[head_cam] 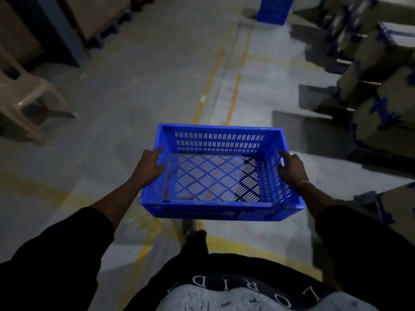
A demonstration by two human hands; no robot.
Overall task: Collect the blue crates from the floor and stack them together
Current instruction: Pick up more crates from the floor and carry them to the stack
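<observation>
A blue slotted crate [221, 207] hangs level in front of me above the floor, empty, its open top facing up. My left hand [150, 166] grips its left rim, fingers curled over the edge. My right hand [290, 168] grips the right rim the same way. Far ahead, at the top of the view, a stack of blue crates [274, 9] stands on the floor beside the aisle.
A beige plastic chair [27, 95] stands at the left. Cardboard boxes [381, 122] on pallets line the right side, and more boxes [98, 14] fill the upper left. Yellow floor lines [212, 79] run down the grey aisle ahead. My foot shows below the crate.
</observation>
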